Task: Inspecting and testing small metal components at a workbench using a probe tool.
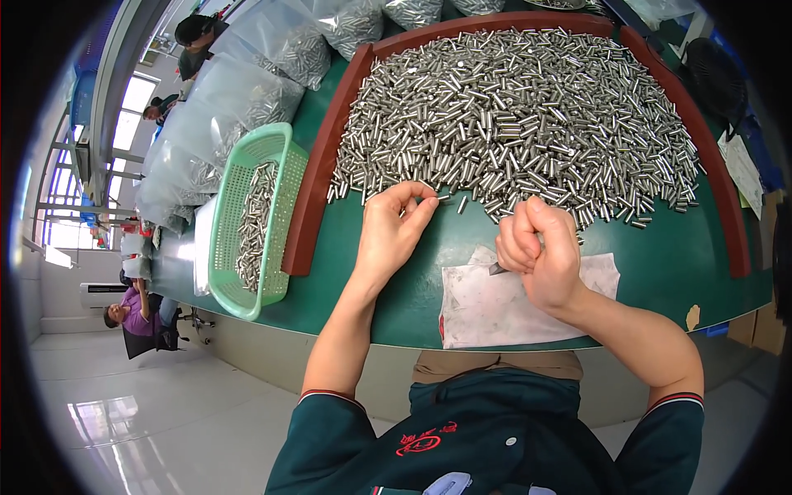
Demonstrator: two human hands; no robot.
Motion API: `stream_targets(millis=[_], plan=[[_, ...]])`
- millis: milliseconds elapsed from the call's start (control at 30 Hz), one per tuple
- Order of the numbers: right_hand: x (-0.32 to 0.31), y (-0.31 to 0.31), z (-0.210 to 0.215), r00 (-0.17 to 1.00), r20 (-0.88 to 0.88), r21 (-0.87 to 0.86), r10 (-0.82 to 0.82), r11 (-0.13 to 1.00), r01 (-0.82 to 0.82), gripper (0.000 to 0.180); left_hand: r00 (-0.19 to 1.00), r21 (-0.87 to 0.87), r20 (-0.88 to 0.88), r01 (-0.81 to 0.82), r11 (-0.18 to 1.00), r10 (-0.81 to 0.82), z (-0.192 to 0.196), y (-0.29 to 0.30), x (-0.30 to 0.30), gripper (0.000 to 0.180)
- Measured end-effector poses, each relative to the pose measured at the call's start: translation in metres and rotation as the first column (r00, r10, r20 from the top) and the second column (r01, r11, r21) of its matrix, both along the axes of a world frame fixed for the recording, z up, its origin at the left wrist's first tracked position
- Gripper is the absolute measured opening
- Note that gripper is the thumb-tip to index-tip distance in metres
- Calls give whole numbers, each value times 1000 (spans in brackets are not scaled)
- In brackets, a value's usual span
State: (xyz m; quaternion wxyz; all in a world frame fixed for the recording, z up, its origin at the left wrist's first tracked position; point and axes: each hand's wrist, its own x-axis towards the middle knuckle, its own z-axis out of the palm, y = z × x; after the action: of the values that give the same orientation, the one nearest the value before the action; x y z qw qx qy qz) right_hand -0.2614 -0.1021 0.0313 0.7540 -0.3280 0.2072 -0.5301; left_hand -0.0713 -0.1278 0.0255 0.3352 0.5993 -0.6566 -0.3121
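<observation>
A big heap of small shiny metal pins [520,115] lies on the green table, fenced by a brown wooden frame [326,140]. My left hand [394,231] rests at the heap's near edge, thumb and fingers pinched together on one pin or more. My right hand [540,252] is a closed fist over a white sheet [487,309], gripping a bunch of pins whose ends stick out on the left side of the fist.
A mint green plastic basket [252,219] with several pins in it stands left of the frame. Clear plastic bags [223,115] of pins lie at the back left. Other people sit at the far left, beyond the table. The table's front edge curves just before my body.
</observation>
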Motion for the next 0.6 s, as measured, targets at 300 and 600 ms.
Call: stream_targets(millis=[300,600], plan=[[-1,-1,-3,1000,-4,8,4,1000,-4,39,368,289,-914,305,907,168,17,-2,5,13],[0,-1,-4,1000,7,13,8,1000,-8,39,966,-205,243,-41,978,91,0,-1,-23,18]])
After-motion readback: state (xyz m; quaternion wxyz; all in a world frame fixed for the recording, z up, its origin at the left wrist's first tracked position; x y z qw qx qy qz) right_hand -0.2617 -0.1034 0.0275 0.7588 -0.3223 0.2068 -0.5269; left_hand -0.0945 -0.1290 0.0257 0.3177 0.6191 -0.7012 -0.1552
